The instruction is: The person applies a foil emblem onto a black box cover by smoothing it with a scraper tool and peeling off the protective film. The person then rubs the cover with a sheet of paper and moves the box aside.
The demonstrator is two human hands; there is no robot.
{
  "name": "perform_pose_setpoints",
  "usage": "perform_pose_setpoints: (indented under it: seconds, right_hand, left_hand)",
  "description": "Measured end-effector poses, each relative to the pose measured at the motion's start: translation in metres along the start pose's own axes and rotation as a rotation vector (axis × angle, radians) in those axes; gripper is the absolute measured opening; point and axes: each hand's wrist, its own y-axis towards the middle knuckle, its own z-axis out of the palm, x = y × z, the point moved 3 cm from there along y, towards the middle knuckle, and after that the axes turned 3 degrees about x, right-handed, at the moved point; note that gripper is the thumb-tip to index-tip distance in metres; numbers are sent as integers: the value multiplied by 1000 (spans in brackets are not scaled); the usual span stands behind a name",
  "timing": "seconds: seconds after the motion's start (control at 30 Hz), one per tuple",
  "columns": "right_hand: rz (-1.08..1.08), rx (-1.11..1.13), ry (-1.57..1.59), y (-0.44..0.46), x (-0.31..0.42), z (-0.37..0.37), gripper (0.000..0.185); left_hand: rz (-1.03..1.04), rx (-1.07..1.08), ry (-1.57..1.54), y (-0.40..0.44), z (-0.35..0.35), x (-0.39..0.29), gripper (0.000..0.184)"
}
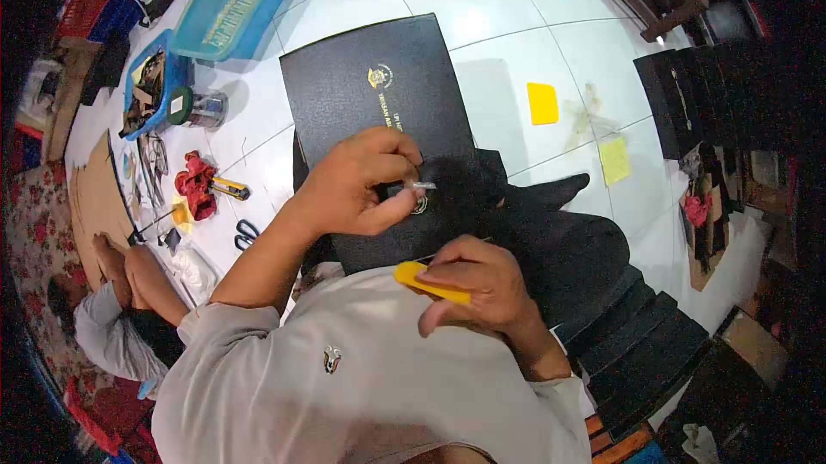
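A black folder-like cover (pixel 344 90) with gold lettering and emblems lies in front of me, close to my lap. Above its near half, my left hand (pixel 366 184) pinches a small silvery piece (pixel 423 185), too small to identify. My right hand (pixel 486 283) is closed around a flat yellow scraper (pixel 434 286), held near my shirt at the cover's near edge. Part of the cover's lower right side is lost in dark shadow and against dark clothing.
Left on the tiled floor are a blue bin (pixel 228 12), a jar (pixel 198 108), a red cloth (pixel 196 184), a yellow cutter (pixel 230 188) and scissors (pixel 247 233). A yellow plate (pixel 542 104) and sticky notes (pixel 614 161) lie right. Another person (pixel 120 326) sits left.
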Motion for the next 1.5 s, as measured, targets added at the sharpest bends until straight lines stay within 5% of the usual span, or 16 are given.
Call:
perform_pose_setpoints:
  seconds: [0.07, 0.17, 0.4, 1.0, 1.5]
  right_hand:
    - [-56, 192, -187, -2, -2, 6, 45]
    - [-131, 44, -242, -1, 0, -5, 30]
    - [-236, -82, -627, 3, 4, -11, 28]
    - [-184, 107, -609, 7, -10, 0, 44]
    - [-179, 50, -570, 8, -11, -2, 49]
  left_hand:
    - [-20, -36, -5, 0, 0, 0, 14]
    - [-31, -54, -37, 0, 0, 3, 16]
    - [-47, -78, -40, 2, 0, 9, 15]
    - [-69, -60, -109, 6, 0, 8, 13]
    - [-70, -65, -130, 6, -1, 7, 14]
